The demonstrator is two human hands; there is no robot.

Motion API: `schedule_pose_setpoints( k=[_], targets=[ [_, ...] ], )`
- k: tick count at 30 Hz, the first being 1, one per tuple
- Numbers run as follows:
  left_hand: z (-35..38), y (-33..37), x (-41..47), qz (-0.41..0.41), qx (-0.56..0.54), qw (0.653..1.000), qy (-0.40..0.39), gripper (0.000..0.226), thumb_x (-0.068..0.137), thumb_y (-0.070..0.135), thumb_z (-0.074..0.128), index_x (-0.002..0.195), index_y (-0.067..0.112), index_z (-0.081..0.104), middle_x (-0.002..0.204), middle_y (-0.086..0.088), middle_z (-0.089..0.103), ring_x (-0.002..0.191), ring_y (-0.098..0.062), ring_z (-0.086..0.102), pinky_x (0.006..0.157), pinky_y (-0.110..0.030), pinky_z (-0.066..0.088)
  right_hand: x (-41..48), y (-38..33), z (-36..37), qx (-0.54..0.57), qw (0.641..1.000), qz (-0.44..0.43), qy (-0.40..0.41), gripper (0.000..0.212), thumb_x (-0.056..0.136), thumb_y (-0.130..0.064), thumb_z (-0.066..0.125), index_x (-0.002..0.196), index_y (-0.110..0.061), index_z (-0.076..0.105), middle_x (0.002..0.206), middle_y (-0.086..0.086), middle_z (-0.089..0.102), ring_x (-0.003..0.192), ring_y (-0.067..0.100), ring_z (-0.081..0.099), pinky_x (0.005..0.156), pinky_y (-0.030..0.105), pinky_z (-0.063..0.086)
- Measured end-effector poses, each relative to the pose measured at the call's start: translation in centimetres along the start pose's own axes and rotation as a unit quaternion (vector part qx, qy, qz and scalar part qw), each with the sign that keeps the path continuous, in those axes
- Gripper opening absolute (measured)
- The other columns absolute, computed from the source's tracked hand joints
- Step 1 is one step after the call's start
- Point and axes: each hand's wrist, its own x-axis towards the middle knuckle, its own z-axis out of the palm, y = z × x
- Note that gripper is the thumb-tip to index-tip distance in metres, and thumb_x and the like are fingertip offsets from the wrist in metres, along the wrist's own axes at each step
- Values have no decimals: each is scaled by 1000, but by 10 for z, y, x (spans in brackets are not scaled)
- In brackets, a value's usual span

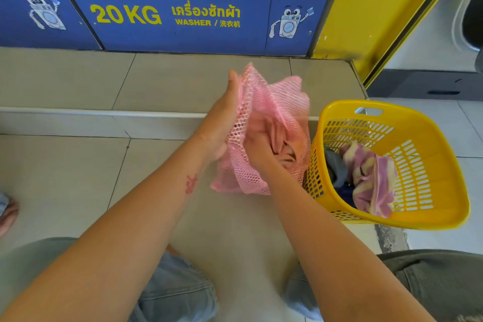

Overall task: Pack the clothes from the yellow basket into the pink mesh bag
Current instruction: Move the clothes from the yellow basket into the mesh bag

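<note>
The pink mesh bag (271, 102) stands upright on the tiled floor in the middle of the view. My left hand (222, 120) grips its left edge and holds the mouth apart. My right hand (257, 145) is pushed down inside the bag, closed on a peach-pink garment (281, 138) that shows through the mesh. To the right, touching the bag, stands the yellow basket (433, 159). In it lie a purple-and-cream striped cloth (368, 178), a grey garment (335, 167) and something dark blue underneath.
A raised tiled step (78, 112) runs across behind the bag, below blue washer panels (162, 13). A yellow frame (366, 13) and another machine stand at the right. My knees in jeans fill the bottom; a foot (7, 213) shows at the left edge.
</note>
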Motion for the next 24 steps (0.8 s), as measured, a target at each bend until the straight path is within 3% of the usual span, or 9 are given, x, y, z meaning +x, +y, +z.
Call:
schedule_pose_setpoints(
  k=[4, 6, 8, 10, 13, 16, 19, 21, 24],
  targets=[
    [-39, -17, 7, -14, 65, 995, 79, 96, 76, 98, 28, 153, 42, 45, 158, 6, 52, 146, -21, 49, 122, -56, 36, -7, 17, 5, 26, 996, 34, 75, 25, 90, -12, 49, 112, -9, 60, 97, 17, 68, 84, 36, 65, 68, 41, 54],
    [-53, -25, 7, -24, 81, 993, 87, 109, 63, 106, 31, 152, 44, 45, 158, 7, 53, 146, -21, 49, 121, -56, 36, -11, 25, -2, -10, 989, 32, 142, 24, 86, -8, 52, 109, -10, 56, 104, 13, 64, 94, 34, 61, 74, 42, 53],
    [-59, -27, 5, -23, 94, 991, 91, 105, 68, 103, 28, 153, 43, 44, 159, 8, 51, 147, -20, 47, 122, -55, 35, -8, 34, -9, -52, 982, 29, 179, 35, 84, -8, 58, 118, -10, 52, 118, 14, 58, 110, 34, 51, 87, 43, 46],
    [-57, -25, 0, -26, 107, 990, 87, 91, 82, 93, 22, 156, 42, 41, 162, 8, 46, 150, -19, 43, 124, -55, 32, -3, 40, -13, -66, 988, 48, 129, 48, 81, -14, 65, 126, -9, 48, 128, 15, 53, 119, 35, 46, 93, 43, 42],
    [-55, -29, -1, -21, 124, 989, 83, 79, 93, 82, 19, 160, 42, 33, 167, 9, 37, 155, -18, 34, 127, -54, 28, 0, 37, -15, -56, 994, 27, 94, 48, 83, -11, 61, 129, -6, 47, 130, 16, 52, 119, 34, 46, 90, 38, 41],
    [-52, -36, 2, -23, 136, 987, 84, 70, 101, 72, 18, 162, 38, 30, 169, 8, 35, 156, -17, 32, 129, -51, 25, 1, 20, -25, -86, 978, -44, 183, 51, 87, -13, 54, 136, -10, 42, 137, 14, 48, 127, 33, 42, 103, 42, 38],
    [-43, -39, 2, -26, 133, 987, 84, 71, 100, 74, 18, 160, 39, 34, 167, 8, 39, 154, -18, 35, 127, -51, 27, 2, 12, -55, -93, 950, -92, 283, 55, 86, -18, 57, 138, -11, 42, 140, 12, 47, 129, 32, 42, 106, 41, 36],
    [-34, -39, 2, -30, 129, 988, 80, 72, 100, 75, 18, 159, 39, 37, 165, 6, 43, 152, -19, 39, 126, -52, 30, 2, 20, -81, -103, 929, -92, 344, 56, 85, -22, 57, 138, -9, 43, 141, 13, 47, 129, 33, 43, 106, 41, 34],
    [-17, -38, 1, -31, 129, 988, 74, 72, 99, 76, 18, 159, 40, 36, 166, 7, 41, 153, -18, 36, 127, -51, 28, 1, 52, -116, -119, 912, -24, 392, 57, 84, -26, 56, 138, -11, 43, 141, 14, 47, 129, 35, 43, 105, 41, 31]
  ],
)
